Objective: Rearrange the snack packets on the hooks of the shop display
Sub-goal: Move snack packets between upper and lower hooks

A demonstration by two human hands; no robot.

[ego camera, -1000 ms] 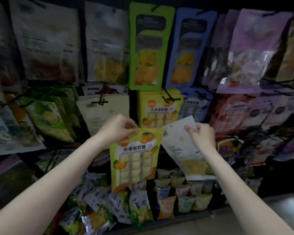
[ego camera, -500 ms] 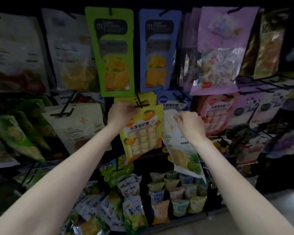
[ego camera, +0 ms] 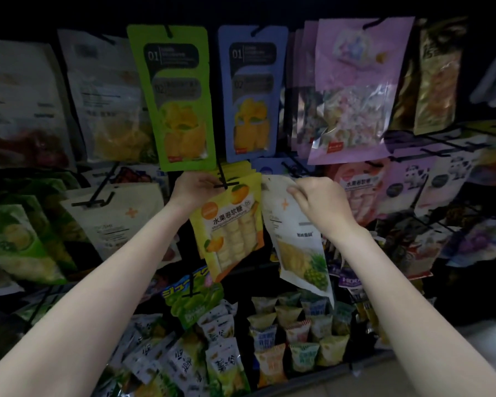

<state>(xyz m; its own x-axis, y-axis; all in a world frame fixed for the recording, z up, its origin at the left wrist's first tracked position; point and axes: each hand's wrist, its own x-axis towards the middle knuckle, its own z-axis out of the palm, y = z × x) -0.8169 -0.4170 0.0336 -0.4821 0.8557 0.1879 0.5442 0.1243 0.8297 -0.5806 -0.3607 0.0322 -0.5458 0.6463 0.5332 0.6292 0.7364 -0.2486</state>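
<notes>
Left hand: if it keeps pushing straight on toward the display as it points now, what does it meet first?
Probably the black hook directly ahead of the left hand, which grips the yellow orange-candy packet by its top. Matching yellow packets hang behind it. Depth is unclear, so the packet may already touch the hook.

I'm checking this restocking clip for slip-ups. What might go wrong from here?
1. The left hand holds the yellow packet tilted at the black hook; its hole may miss the tip and the packet drop.
2. The right hand pinches only the top of the white pineapple packet, which hangs loose and might slip onto the small packets below.
</notes>
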